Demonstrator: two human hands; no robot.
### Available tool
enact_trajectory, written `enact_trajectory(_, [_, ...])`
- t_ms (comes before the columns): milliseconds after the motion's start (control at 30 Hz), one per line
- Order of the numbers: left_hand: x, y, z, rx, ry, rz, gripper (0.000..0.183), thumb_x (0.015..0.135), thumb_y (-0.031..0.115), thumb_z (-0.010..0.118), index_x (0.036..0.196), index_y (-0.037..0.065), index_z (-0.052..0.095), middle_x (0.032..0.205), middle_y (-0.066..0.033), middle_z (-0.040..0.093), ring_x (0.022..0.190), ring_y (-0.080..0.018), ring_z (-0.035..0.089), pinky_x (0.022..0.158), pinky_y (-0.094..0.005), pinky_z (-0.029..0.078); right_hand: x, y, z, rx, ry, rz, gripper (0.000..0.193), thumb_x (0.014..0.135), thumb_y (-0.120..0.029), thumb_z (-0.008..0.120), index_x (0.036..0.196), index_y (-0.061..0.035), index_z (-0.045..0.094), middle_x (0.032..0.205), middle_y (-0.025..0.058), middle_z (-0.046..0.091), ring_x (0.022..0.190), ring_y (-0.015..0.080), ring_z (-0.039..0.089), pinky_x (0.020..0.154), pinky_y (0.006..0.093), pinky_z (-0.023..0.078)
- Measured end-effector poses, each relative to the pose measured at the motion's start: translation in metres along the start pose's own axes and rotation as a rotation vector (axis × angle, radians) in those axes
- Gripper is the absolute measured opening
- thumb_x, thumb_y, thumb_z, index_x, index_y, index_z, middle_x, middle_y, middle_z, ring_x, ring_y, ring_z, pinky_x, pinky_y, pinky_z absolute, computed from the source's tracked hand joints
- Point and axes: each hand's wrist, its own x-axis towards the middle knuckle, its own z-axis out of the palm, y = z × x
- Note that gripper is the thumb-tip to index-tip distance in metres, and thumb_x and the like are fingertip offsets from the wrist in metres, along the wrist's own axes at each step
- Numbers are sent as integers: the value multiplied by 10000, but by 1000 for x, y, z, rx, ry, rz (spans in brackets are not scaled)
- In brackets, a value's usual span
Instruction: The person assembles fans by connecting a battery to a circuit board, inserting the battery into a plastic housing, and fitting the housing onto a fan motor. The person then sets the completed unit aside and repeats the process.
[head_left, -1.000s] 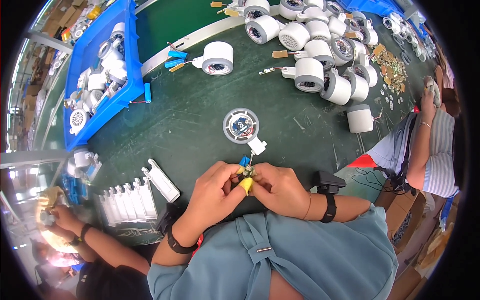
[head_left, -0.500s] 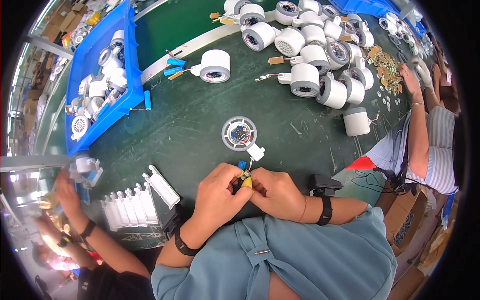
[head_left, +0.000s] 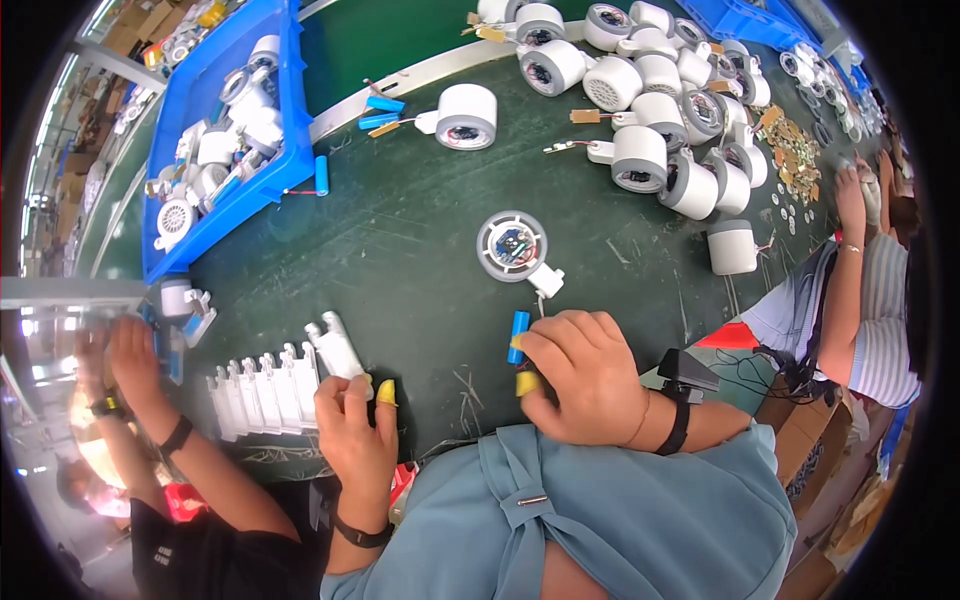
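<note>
At the table's near edge, my right hand (head_left: 590,380) is beside a blue cylindrical battery (head_left: 520,322). Yellow-wrapped index fingertip lies over the battery, and the thumb, also wrapped in yellow, sits by its lower end. Just beyond is a round grey-and-white housing (head_left: 512,246) with a circuit board showing inside; its white arm points toward the battery, with a thin wire between. My left hand (head_left: 357,430) is farther left, its fingertips at the near end of a slim white plastic piece (head_left: 340,350). Its yellow-wrapped thumb stands apart from the fingers.
Similar white pieces (head_left: 265,395) stand in a row at left. A blue bin (head_left: 300,150) holds housings at the far left. More white housings (head_left: 640,160) crowd the back right, near small brown boards (head_left: 795,150). Co-workers' arms (head_left: 205,460) reach in from both sides.
My hands, together over the wires before, have parted. The left has moved left to the slim white piece; the right stays near the battery, which now shows more fully.
</note>
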Motion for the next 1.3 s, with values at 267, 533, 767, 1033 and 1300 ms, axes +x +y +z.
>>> enact_trajectory(267, [-18,-17,4,-193,-44,243,308,776,24,745,1056,3,616,1133,-168,585,945,-332,596,788,-395,503,3,2,12,-240,-140,72,358,743,-100,721,1064,-3,596,877,110,594,776,281,557,682,411,400])
enact_trajectory(533, [-15,-11,18,-251,-17,197,575,730,4,765,1248,-19,517,1153,-168,632,889,-308,566,784,-370,489,1,13,6,-129,-94,23,296,732,-16,690,1024,-26,650,979,105,639,840,289,596,740,403,444])
enact_trajectory(767, [-6,11,21,-525,-194,286,793,688,-23,770,1384,8,392,1147,-145,660,871,-262,571,757,-360,504,14,4,27,-10,-98,-297,239,720,-62,690,959,-50,676,969,44,648,816,208,600,716,347,449])
enact_trajectory(1033, [-1,13,21,-561,-193,305,785,680,-22,760,1377,14,401,1150,-141,662,867,-259,588,756,-359,520,13,4,41,18,-265,-327,239,747,-71,661,985,-65,679,997,37,637,875,197,596,783,338,445])
enact_trajectory(1300, [25,30,7,-468,-222,386,573,701,128,804,1217,20,580,1207,-151,596,1064,-354,556,908,-431,461,16,10,7,120,-13,-165,298,765,-15,671,1062,-42,679,1008,73,646,886,250,606,784,357,454])
